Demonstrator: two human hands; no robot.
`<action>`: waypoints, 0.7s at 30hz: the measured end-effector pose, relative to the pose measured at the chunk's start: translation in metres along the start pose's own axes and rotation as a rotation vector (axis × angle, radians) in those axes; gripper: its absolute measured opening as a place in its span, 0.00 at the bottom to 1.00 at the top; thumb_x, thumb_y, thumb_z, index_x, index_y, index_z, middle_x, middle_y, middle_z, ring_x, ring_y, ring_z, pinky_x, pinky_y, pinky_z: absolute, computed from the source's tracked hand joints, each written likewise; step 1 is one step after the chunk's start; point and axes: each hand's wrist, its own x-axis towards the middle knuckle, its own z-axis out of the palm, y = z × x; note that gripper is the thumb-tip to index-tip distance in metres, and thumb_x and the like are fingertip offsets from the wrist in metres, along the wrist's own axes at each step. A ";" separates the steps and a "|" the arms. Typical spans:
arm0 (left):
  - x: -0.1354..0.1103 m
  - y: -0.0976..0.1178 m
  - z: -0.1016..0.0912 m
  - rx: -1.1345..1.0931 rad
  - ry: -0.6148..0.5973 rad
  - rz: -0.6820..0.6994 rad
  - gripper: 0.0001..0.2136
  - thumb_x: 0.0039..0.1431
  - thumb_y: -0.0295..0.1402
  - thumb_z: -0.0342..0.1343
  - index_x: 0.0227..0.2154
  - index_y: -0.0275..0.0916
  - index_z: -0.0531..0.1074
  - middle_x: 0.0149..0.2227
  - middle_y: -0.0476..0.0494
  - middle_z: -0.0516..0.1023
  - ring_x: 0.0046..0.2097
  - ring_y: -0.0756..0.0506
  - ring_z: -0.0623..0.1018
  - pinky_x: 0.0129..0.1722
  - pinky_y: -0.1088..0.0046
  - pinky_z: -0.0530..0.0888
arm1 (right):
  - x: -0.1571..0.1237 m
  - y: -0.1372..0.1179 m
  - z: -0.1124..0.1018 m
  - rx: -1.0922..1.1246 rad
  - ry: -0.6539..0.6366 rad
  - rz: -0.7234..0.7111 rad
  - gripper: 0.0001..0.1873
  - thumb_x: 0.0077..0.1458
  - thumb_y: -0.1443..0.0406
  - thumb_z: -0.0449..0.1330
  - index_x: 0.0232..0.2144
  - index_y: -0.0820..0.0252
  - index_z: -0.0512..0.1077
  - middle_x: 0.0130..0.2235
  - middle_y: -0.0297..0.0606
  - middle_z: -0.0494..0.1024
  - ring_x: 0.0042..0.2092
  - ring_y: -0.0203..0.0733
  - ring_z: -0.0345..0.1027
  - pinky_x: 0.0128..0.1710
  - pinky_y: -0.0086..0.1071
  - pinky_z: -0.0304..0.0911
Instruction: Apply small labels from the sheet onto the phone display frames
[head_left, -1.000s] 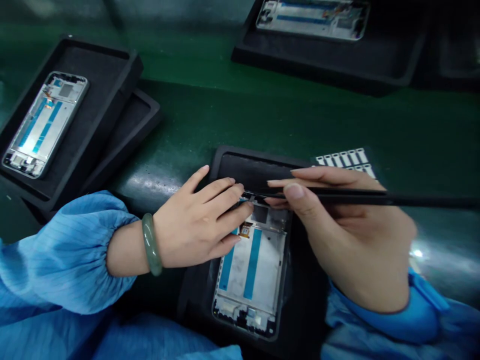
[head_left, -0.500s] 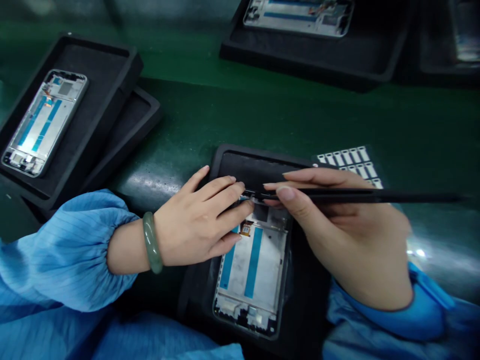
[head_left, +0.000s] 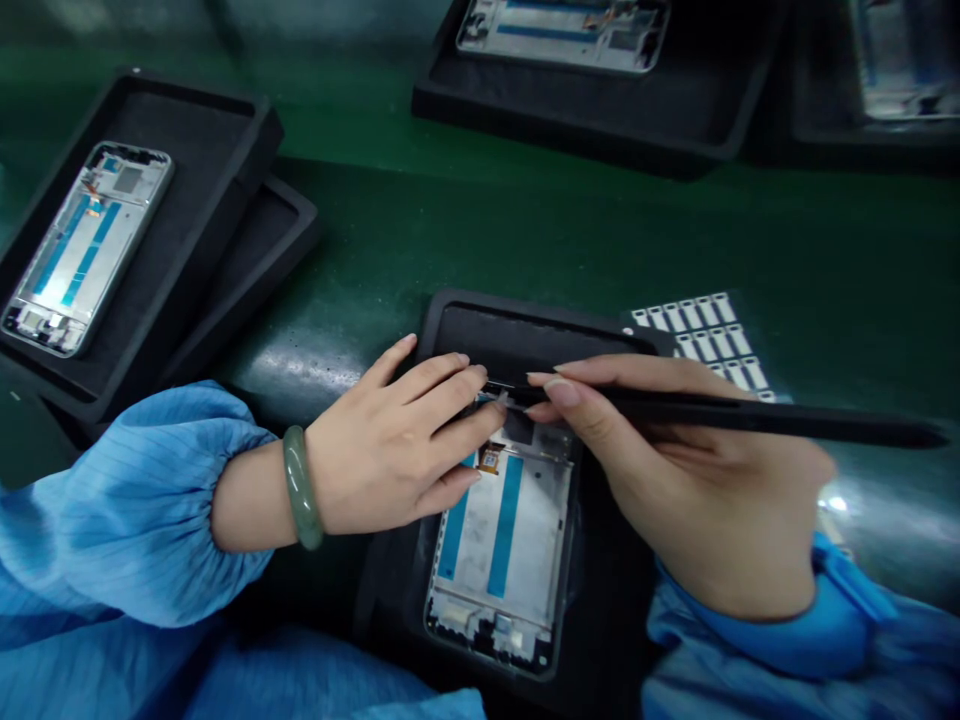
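A phone mid-frame [head_left: 472, 530] with two blue strips and a small orange flex connector [head_left: 491, 459] lies in a black foam tray [head_left: 517, 318] in front of me. Across its upper left edge rests my left hand [head_left: 401, 440], palm down with the fingers spread. My right hand [head_left: 675, 480] pinches black tweezers [head_left: 787, 416] between thumb and fingers. Their tips point left at the top of the frame, close to my left fingertips. Fingers partly hide the spot where the tips end.
Two stacked foam trays [head_left: 251, 185] stand at the left, the upper one bearing another phone frame [head_left: 90, 245]. Further trays with frames, one tray [head_left: 540, 110] among them, are at the back right. A sheet of small white labels [head_left: 705, 330] lies behind my right hand on the green mat [head_left: 420, 230].
The rear end of the tweezers has dipped toward me, and my right hand has tilted slightly with them. My left hand stays in place on the phone frame. The view has shifted slightly.
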 end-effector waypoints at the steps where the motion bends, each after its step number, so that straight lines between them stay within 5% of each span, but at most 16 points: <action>1: 0.000 0.000 0.000 0.000 -0.001 -0.001 0.17 0.67 0.35 0.47 0.54 0.33 0.68 0.56 0.31 0.71 0.60 0.35 0.69 0.59 0.44 0.65 | -0.001 0.000 0.000 0.002 0.004 0.005 0.05 0.57 0.60 0.62 0.34 0.54 0.76 0.36 0.32 0.81 0.35 0.37 0.77 0.38 0.34 0.73; 21: 0.000 0.000 0.000 0.010 -0.008 0.002 0.17 0.67 0.36 0.48 0.54 0.32 0.68 0.56 0.31 0.71 0.60 0.34 0.69 0.59 0.45 0.65 | -0.002 0.001 0.001 0.008 -0.017 0.016 0.04 0.57 0.60 0.62 0.36 0.50 0.75 0.35 0.30 0.82 0.35 0.39 0.77 0.38 0.36 0.73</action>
